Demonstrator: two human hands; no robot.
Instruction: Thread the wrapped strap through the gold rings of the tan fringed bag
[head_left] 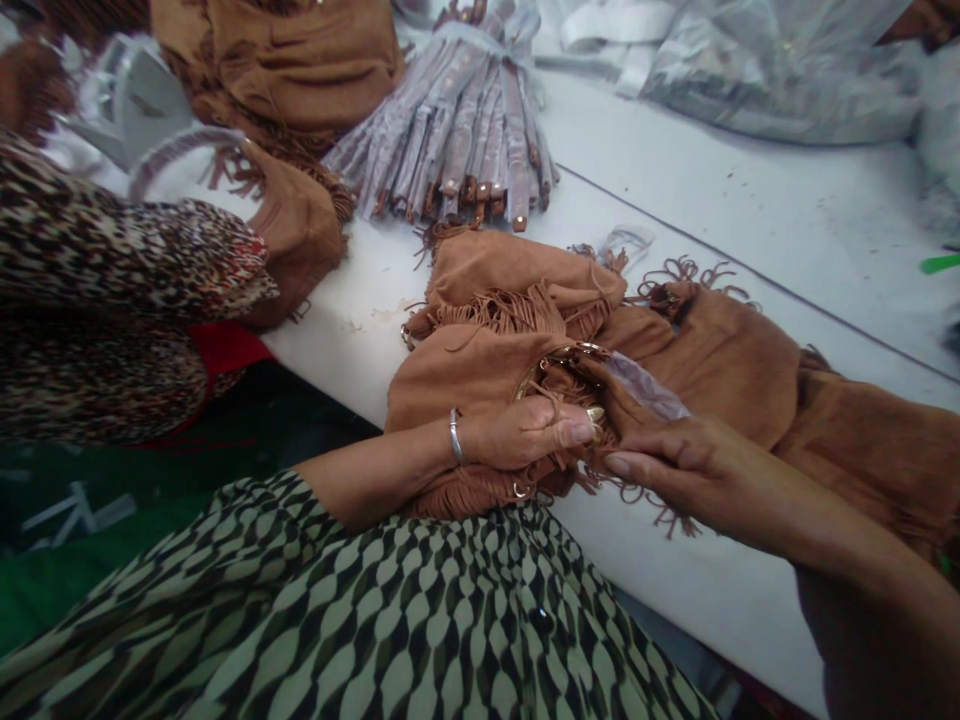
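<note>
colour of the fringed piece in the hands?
Tan brown: the fringed piece shows best in the head view, the only one.

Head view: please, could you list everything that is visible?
Bag: one, brown with gold-coloured metal, front centre
Fringed pieces: several, brown, behind and right of the bag, also upper left
Straps: one bundle, brown in clear wrap, top centre
Sack: one, clear plastic, top right
Packet: one, clear, behind the bag
Unclear object: one, grey, top left
Tip: one, green, right edge
Table: one, white, centre
Co-worker's sleeve: one, multicoloured, left
Bracelet: one, silver, left wrist
Clothing: green-and-black, bottom
Left hand: one, bare, on bag
Right hand: one, bare, at bag's edge
</note>
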